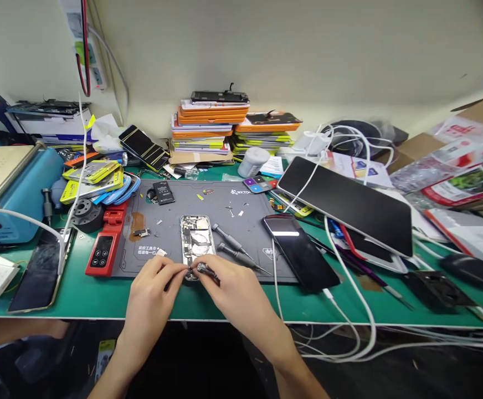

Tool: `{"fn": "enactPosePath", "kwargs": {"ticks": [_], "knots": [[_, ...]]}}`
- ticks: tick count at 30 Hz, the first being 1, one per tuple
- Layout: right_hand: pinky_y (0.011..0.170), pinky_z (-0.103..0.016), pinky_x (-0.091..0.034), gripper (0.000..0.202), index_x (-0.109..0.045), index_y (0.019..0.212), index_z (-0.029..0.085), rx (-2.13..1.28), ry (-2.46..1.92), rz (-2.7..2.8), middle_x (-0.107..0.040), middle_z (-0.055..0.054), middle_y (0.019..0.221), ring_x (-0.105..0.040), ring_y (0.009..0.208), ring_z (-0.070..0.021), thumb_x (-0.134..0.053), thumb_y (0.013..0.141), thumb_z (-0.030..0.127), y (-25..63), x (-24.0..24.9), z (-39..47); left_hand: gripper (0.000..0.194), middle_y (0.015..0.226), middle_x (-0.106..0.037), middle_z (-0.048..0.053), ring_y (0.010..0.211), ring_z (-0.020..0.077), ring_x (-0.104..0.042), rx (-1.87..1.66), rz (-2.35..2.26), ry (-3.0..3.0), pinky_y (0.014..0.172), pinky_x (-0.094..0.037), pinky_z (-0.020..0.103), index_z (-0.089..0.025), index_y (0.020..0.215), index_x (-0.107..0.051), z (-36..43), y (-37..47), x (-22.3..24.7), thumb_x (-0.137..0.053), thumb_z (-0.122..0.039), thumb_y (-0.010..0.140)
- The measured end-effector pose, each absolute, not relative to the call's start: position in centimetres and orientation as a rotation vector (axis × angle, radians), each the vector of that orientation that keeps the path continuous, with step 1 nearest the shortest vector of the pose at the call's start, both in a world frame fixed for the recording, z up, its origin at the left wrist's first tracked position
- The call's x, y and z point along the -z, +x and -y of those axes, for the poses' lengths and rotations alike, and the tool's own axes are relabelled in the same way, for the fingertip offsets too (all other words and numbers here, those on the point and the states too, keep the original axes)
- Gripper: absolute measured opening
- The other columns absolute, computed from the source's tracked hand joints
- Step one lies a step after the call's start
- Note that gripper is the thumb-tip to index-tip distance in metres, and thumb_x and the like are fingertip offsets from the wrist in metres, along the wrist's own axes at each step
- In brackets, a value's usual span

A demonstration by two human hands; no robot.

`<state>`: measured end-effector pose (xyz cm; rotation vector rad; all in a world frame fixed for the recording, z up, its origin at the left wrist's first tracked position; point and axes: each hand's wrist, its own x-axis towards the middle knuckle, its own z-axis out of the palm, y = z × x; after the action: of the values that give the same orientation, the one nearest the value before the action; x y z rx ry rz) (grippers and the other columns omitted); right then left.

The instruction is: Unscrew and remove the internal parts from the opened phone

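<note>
An opened phone [198,238], its inner parts and a round coil showing, lies upright on a grey work mat [142,191]. My left hand [154,288] is closed in a pinch at the phone's lower edge; whatever is between its fingertips is too small to make out. Closed around a dark screwdriver [208,272], my right hand [233,288] rests over the lower right corner of the phone. The screwdriver's tip is hidden by the fingers. Two more screwdrivers [234,242] lie just right of the phone. A black battery [164,192] lies farther back on the mat.
A red device [102,255] borders the mat's left side. To the right lie a dark phone [299,252], a large tablet [345,205] and trailing white cables [349,277]. Stacked boxes [212,116] stand against the wall. Another person's arm [21,335] shows at lower left.
</note>
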<state>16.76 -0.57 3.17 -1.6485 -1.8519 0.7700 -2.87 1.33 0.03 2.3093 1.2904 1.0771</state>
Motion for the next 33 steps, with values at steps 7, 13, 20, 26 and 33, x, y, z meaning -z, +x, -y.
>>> {"fn": "enactPosePath", "kwargs": {"ticks": [7, 13, 20, 26, 33], "knots": [[0.078, -0.033, -0.051, 0.019, -0.070, 0.104, 0.027, -0.777, -1.687, 1.913, -0.083, -0.001, 0.101, -0.079, 0.089, -0.0228, -0.053, 0.109, 0.019, 16.4, -3.5, 0.2, 0.014, 0.096, -0.074, 0.002, 0.088, 0.0186, -0.072, -1.105, -1.295, 2.310, 0.084, -0.057, 0.031, -0.023, 0.108, -0.074, -1.3, -2.9, 0.0, -0.061, -0.024, 0.114], [0.076, -0.033, -0.052, 0.017, -0.069, 0.106, 0.026, -0.752, -1.722, 1.945, -0.083, -0.002, 0.102, -0.080, 0.088, -0.0231, -0.053, 0.111, 0.023, 16.5, -3.1, 0.1, 0.013, 0.099, -0.074, 0.003, 0.090, 0.0193, -0.071, -1.076, -1.298, 2.306, 0.084, -0.058, 0.032, -0.022, 0.109, -0.074, -1.2, -3.0, 0.2, -0.062, -0.022, 0.113], [0.078, -0.034, -0.057, 0.018, -0.071, 0.108, 0.025, -0.722, -1.708, 1.933, -0.083, -0.003, 0.105, -0.080, 0.090, -0.0232, -0.053, 0.111, 0.025, 16.5, -2.6, 0.3, 0.013, 0.097, -0.075, 0.003, 0.089, 0.0193, -0.072, -1.110, -1.273, 2.321, 0.086, -0.059, 0.033, -0.023, 0.109, -0.073, -1.2, -2.9, 0.0, -0.060, -0.023, 0.113], [0.102, -0.041, -0.064, 0.030, -0.070, 0.136, 0.027, -0.671, -1.614, 1.829, -0.082, -0.005, 0.135, -0.081, 0.118, -0.0260, -0.056, 0.110, 0.026, 17.1, -2.0, 1.1, 0.011, 0.100, -0.074, 0.002, 0.084, 0.0157, -0.071, -1.190, -1.294, 2.197, 0.080, -0.058, 0.028, -0.024, 0.114, -0.069, -1.1, -3.0, -0.5, -0.058, -0.022, 0.114], [0.093, -0.037, -0.065, 0.023, -0.078, 0.114, 0.028, -0.640, -1.574, 1.879, -0.085, -0.002, 0.115, -0.083, 0.100, -0.0232, -0.057, 0.108, 0.020, 17.3, -1.6, 1.6, 0.008, 0.097, -0.072, 0.001, 0.076, 0.0126, -0.066, -1.393, -1.288, 2.030, 0.069, -0.055, 0.024, -0.024, 0.110, -0.065, -0.5, -3.7, -0.7, -0.059, -0.019, 0.111]]}}
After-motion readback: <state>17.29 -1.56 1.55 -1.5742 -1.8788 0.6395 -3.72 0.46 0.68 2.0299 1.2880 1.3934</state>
